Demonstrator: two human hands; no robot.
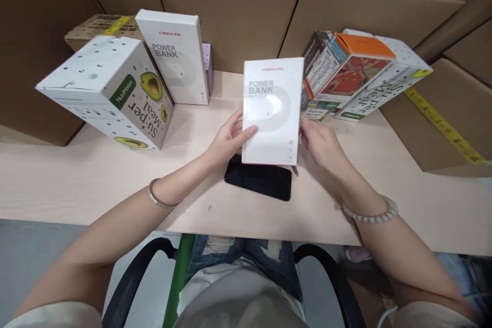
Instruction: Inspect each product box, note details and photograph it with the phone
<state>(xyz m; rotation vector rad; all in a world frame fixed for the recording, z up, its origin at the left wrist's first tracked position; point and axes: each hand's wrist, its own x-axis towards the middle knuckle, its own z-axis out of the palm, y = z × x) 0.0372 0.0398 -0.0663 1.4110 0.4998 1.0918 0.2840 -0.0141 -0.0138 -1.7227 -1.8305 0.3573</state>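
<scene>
A white "POWER BANK" box [272, 110] stands upright above the table, held from both sides. My left hand [227, 139] grips its left edge, thumb on the front face. My right hand [321, 142] grips its right edge, fingers mostly behind the box. Just below the box a flat black slab [258, 180] lies on the pale wooden table [96, 179].
A second white "POWER BANK" box [175, 56] stands at the back left beside a tilted "Su-per Meal" avocado carton [111, 92]. At the back right lie an orange-topped printed box [348, 69] and another "Su-per Meal" carton [388, 79]. Brown cardboard cartons [246, 5] wall the table.
</scene>
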